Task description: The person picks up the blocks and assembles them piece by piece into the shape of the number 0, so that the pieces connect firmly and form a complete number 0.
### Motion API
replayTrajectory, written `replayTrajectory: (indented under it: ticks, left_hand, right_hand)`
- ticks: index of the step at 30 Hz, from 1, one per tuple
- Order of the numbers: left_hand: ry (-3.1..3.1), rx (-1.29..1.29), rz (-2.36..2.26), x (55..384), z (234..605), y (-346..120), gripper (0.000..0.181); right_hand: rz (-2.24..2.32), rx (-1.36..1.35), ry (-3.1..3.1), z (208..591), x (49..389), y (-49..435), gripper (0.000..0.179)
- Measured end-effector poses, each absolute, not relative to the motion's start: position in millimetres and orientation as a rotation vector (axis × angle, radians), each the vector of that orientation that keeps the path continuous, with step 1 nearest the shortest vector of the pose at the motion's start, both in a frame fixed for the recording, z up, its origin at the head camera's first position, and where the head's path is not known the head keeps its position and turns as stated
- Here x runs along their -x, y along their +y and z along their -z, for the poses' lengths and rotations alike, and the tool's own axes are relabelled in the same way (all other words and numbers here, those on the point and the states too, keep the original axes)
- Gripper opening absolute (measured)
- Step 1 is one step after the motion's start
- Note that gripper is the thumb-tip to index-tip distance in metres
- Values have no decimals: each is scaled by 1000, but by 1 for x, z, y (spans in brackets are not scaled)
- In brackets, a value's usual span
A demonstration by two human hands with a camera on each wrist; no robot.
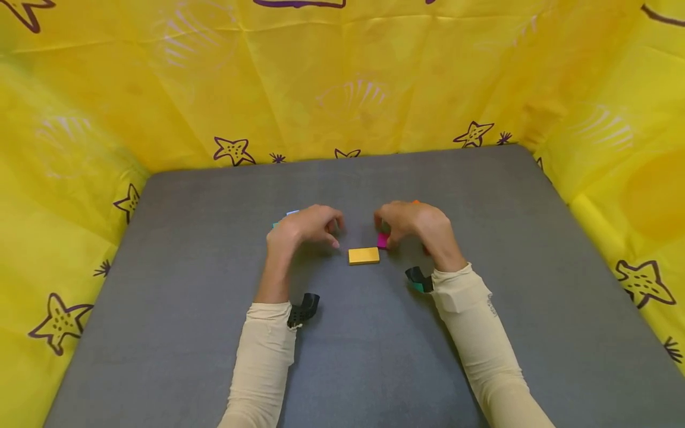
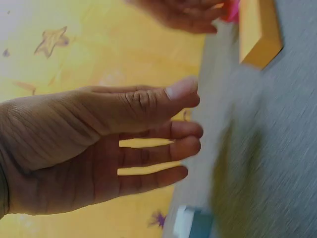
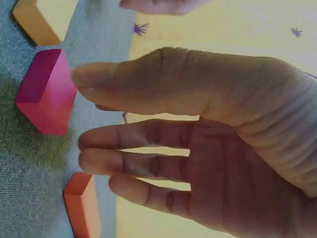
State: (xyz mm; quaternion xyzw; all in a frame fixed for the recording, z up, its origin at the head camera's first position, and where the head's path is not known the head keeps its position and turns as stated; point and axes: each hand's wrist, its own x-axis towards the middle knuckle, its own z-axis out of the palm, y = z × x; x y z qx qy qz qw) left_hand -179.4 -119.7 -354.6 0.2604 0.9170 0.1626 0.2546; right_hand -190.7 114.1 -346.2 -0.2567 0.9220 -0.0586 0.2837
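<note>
Both left grip (image 1: 307, 224) and right grip (image 1: 414, 220) are released near a yellow block (image 1: 364, 256), sleeve marking (image 1: 492, 305) unreadable.

On table (image 1: 364, 356): centre block (image 1: 364, 256) between left fingers (image 1: 337, 216) and right fingers (image 1: 379, 217), slightly before both. Second block (image 1: 382, 240) just beside right fingers, contact undetermined. Third block (image 1: 415, 202) behind and right of these.

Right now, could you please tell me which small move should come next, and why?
I would probably have the right hand pinch the magenta block next: the hand looks empty, its thumb tip lies close to that block, while the left hand is farther away.
</note>
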Motion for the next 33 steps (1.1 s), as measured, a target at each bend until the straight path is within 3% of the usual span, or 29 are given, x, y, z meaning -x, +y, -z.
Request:
replayTrajectory:
  ticks: [10, 20, 33]
  left_hand:
    - [2616, -332, -450, 178, 352, -176, 62]
    - [2568, -8, -400, 171, 349, -196, 69]
    - [2498, 38, -417, 172, 351, -202, 67]
  right_hand:
    - [212, 883, 2553, 345, 194, 110, 37]
    - [270, 810, 2662, 345, 208, 136, 40]
    - [314, 715, 2662, 348, 212, 156, 35]
